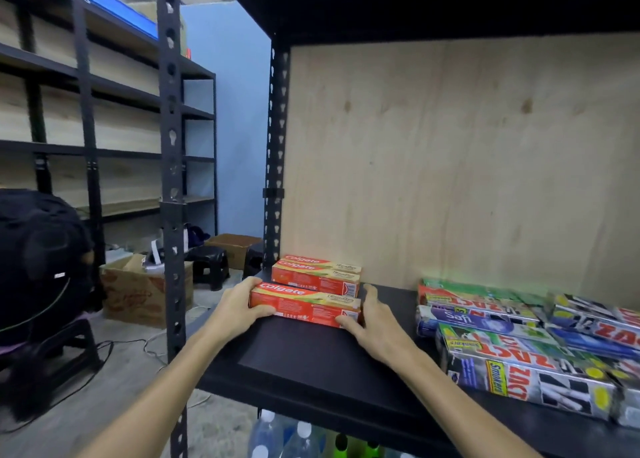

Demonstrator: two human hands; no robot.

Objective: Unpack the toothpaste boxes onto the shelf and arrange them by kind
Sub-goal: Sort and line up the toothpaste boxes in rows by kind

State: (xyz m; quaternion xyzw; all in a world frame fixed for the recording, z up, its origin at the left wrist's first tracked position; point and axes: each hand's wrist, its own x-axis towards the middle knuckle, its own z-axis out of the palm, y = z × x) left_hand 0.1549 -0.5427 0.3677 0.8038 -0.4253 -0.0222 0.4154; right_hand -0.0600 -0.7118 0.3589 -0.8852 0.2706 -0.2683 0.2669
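Note:
On the black shelf lies a red Colgate box, held at both ends. My left hand grips its left end and my right hand grips its right end. Just behind it, near the plywood back, two more red Colgate boxes lie side by side. To the right sits a loose pile of other toothpaste boxes: black-and-white Zact ones, a blue Safi box and green ones, lying at mixed angles.
A slotted black upright stands at the shelf's left front. Bottles stand on the level below. On the floor to the left are cardboard boxes, black stools and cables. A person in black sits at far left.

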